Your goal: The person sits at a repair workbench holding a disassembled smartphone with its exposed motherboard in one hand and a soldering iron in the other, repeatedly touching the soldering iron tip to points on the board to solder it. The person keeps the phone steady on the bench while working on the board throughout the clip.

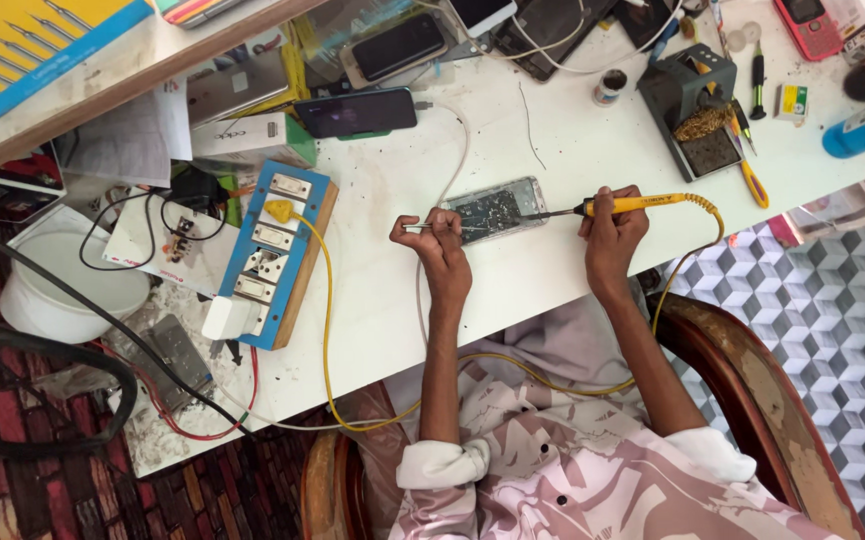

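Head camera, high overhead, facing down, moderately near.

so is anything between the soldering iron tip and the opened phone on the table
Nothing visible. The right hand holds the yellow soldering iron with its tip reaching straight to the opened phone. The left hand holds a thin tool at the phone's other end, clear of the tip's path.
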Tool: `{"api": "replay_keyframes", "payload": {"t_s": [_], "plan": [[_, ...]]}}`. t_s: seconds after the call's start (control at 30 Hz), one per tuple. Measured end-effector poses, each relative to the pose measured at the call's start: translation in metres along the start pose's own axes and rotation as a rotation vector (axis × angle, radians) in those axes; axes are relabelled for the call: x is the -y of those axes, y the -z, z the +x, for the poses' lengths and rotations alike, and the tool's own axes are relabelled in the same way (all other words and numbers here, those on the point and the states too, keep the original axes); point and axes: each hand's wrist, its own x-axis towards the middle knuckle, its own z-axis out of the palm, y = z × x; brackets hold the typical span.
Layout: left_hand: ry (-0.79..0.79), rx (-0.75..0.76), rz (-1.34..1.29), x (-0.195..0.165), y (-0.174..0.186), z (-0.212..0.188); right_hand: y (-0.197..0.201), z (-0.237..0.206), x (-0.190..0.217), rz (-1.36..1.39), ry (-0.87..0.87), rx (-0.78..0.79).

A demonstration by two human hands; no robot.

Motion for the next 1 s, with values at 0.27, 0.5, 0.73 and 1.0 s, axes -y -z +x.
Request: {"api": "replay_keyframes", "payload": {"t_s": [0.27,0.5,0.73,1.0], "plan": [[-0.037,-0.01,-0.061,0.008,0.002,0.0,0.001,-0.001,-0.002,0.012,0.009,0.017],[-0.019,-0.032,-0.047,0.01,0.006,-0.001,0.002,-0.003,-0.003,0.01,0.007,0.033],[-0.081,-0.017,0.058,0.002,0.005,-0.002,0.0,-0.004,-0.005,-0.004,-0.009,0.017],[-0.074,0.013,0.057,0.0,0.006,0.0,0.001,-0.003,-0.01,0.018,0.005,0.016]]}}
